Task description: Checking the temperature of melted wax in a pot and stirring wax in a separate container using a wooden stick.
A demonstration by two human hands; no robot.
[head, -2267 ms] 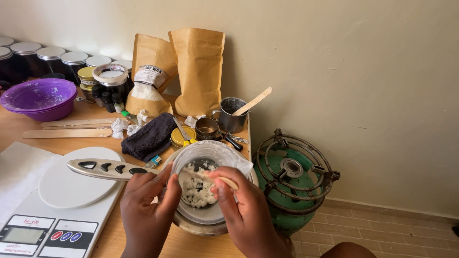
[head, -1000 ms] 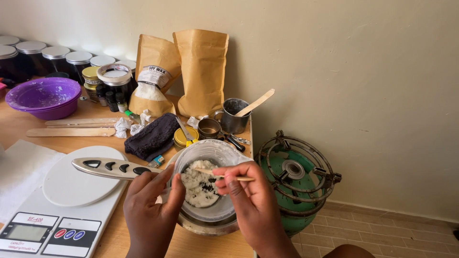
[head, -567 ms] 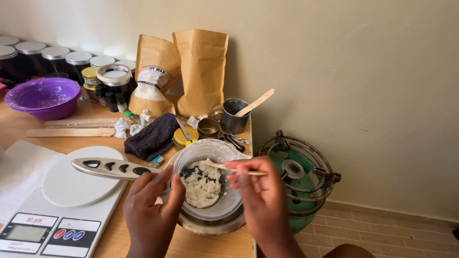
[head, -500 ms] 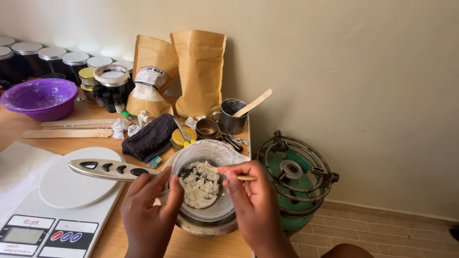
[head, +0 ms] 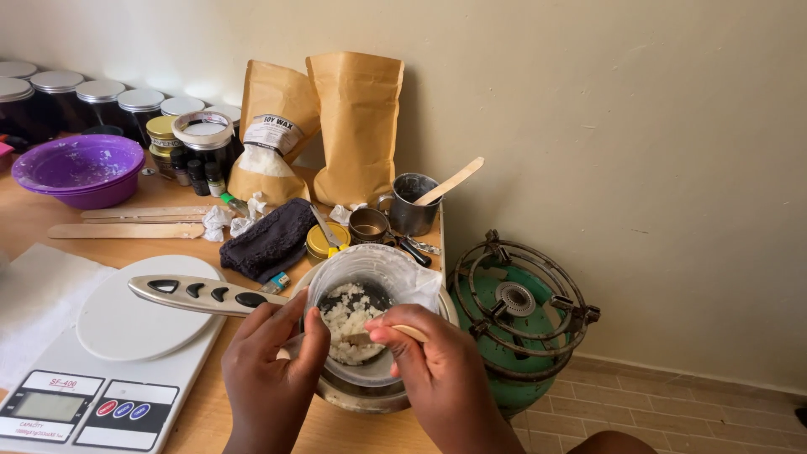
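Note:
A clear plastic container with white crumbly flakes sits inside a metal pot at the table's right end. My left hand grips the container's near left rim. My right hand holds a thin wooden stick, whose tip is down in the flakes. The pot's grey and black handle sticks out to the left over a white scale.
A white kitchen scale lies at the left front. Behind stand a purple bowl, lidded jars, two brown paper bags, a metal cup with a stick, a dark cloth and wooden sticks. A green gas burner stands on the floor to the right.
My right hand has swung the stick round in the flakes, from the container's right side back to the near edge. The left hand has kept its hold on the rim.

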